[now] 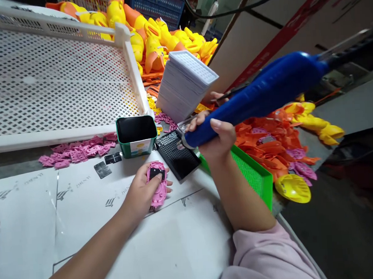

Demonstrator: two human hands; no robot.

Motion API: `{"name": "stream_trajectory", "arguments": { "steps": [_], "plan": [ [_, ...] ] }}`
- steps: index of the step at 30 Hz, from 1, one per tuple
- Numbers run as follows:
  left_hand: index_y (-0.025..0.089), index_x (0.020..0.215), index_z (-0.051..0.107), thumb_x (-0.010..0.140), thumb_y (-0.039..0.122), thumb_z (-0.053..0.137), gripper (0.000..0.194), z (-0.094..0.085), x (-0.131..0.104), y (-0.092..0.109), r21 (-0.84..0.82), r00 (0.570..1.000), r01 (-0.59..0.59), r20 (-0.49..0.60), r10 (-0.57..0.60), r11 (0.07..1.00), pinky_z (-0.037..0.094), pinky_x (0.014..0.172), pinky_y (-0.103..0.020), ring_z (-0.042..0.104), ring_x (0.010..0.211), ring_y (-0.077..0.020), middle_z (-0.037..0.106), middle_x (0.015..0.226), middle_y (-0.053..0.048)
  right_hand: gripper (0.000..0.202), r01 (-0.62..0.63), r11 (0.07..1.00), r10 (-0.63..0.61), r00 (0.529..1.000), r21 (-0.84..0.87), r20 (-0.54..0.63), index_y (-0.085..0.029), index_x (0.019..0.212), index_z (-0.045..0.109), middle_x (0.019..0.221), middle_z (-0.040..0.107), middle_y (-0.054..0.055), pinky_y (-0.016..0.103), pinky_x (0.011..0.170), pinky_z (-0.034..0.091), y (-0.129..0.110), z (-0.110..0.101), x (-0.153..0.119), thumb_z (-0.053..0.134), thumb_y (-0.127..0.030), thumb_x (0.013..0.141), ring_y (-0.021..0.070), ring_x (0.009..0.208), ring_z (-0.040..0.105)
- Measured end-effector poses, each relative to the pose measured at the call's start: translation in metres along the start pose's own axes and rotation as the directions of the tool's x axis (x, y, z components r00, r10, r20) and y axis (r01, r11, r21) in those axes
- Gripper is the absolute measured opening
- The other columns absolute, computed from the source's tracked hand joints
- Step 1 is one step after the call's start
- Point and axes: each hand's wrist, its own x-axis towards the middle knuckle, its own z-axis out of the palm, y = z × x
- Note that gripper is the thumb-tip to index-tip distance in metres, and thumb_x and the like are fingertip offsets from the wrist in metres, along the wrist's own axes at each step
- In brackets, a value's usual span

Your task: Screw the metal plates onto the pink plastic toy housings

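In my left hand (pixel 142 191) is a pink plastic part (pixel 160 195) with a small black plate (pixel 157 173) on it, my thumb pressing on the plate. My right hand (pixel 219 135) is wrapped round a blue electric screwdriver (pixel 250 98), its tip pointing down and left. That tip is over a black perforated tray (pixel 179 156), close to a small clear container (pixel 184 125); whether it touches either, I cannot tell. A green tub with a black inside (pixel 137 146) stands to the left of the tray. Two small black plates (pixel 102 169) lie on the white sheet.
A large white mesh crate (pixel 58 79) fills the back left, with pink parts (pixel 77 151) along its front. A stack of white trays (pixel 183 85) leans behind the black tray. Yellow figures (pixel 153 41), orange parts (pixel 261 142) and a green tray (pixel 251 173) lie around.
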Motion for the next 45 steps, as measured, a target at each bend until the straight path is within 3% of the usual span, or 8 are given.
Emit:
{"name": "stream_trajectory", "arguments": {
  "steps": [6, 17, 30, 38, 42, 45],
  "plan": [
    [0.018, 0.112, 0.053, 0.072, 0.03, 0.077, 0.048, -0.003, 0.0, -0.002, 0.002, 1.0, 0.008, 0.006, -0.008, 1.0, 0.058, 0.054, -0.03, 0.07, 0.067, -0.0203, 0.07, 0.108, -0.014, 0.035, 0.023, 0.997, -0.023, 1.0, 0.072, 0.012, -0.024, 0.075, 0.055, 0.06, 0.056, -0.007, 0.028, 0.054, 0.052, 0.031, 0.021, 0.022, 0.075, -0.047, 0.058, 0.0106, 0.05, 0.057],
    [0.019, 0.116, 0.051, 0.077, 0.034, 0.072, 0.046, -0.006, -0.001, -0.004, 0.063, 1.0, 0.01, 0.014, -0.011, 0.998, 0.056, 0.056, -0.031, 0.071, 0.071, -0.0219, 0.07, 0.103, -0.012, 0.028, 0.022, 0.996, -0.029, 0.997, 0.089, 0.072, -0.024, 0.074, 0.056, 0.058, 0.058, -0.007, 0.028, 0.049, 0.051, 0.038, 0.02, 0.022, 0.075, -0.04, 0.06, 0.0114, 0.046, 0.058],
    [0.02, 0.114, 0.053, 0.074, 0.032, 0.075, 0.047, -0.005, -0.001, -0.001, -0.036, 0.999, 0.006, 0.038, -0.005, 0.999, 0.059, 0.062, -0.033, 0.071, 0.077, -0.0228, 0.069, 0.108, -0.011, 0.034, -0.004, 0.998, -0.003, 0.995, 0.067, 0.104, -0.025, 0.077, 0.054, 0.058, 0.059, -0.007, 0.028, 0.05, 0.051, 0.041, 0.019, 0.023, 0.077, -0.042, 0.059, 0.0115, 0.047, 0.059],
    [0.021, 0.112, 0.047, 0.081, 0.036, 0.066, 0.039, -0.002, 0.0, 0.006, -0.206, 1.0, 0.027, -0.001, -0.028, 0.978, 0.056, 0.052, -0.031, 0.071, 0.071, -0.023, 0.07, 0.098, -0.009, 0.036, -0.022, 0.999, 0.019, 0.997, 0.048, 0.074, -0.025, 0.071, 0.052, 0.057, 0.057, -0.007, 0.03, 0.047, 0.051, 0.039, 0.021, 0.025, 0.077, -0.046, 0.055, 0.0124, 0.045, 0.057],
    [0.022, 0.109, 0.045, 0.086, 0.041, 0.062, 0.035, -0.002, 0.001, 0.008, -0.262, 0.999, 0.038, 0.008, -0.037, 0.964, 0.059, 0.059, -0.035, 0.071, 0.07, -0.0214, 0.07, 0.096, -0.007, 0.032, -0.04, 0.998, 0.037, 0.997, 0.045, 0.061, -0.025, 0.067, 0.051, 0.056, 0.055, -0.006, 0.031, 0.049, 0.05, 0.031, 0.02, 0.026, 0.074, -0.045, 0.056, 0.013, 0.047, 0.056],
    [0.023, 0.117, 0.045, 0.092, 0.045, 0.053, 0.034, -0.002, 0.001, 0.01, -0.276, 0.996, 0.094, 0.031, -0.089, 0.956, 0.057, 0.055, -0.034, 0.069, 0.066, -0.0205, 0.07, 0.096, -0.008, 0.031, -0.039, 0.999, 0.037, 0.996, 0.019, 0.087, -0.025, 0.066, 0.048, 0.056, 0.052, -0.006, 0.03, 0.049, 0.05, 0.015, 0.024, 0.023, 0.07, -0.045, 0.059, 0.0121, 0.047, 0.055]
  ]
}}
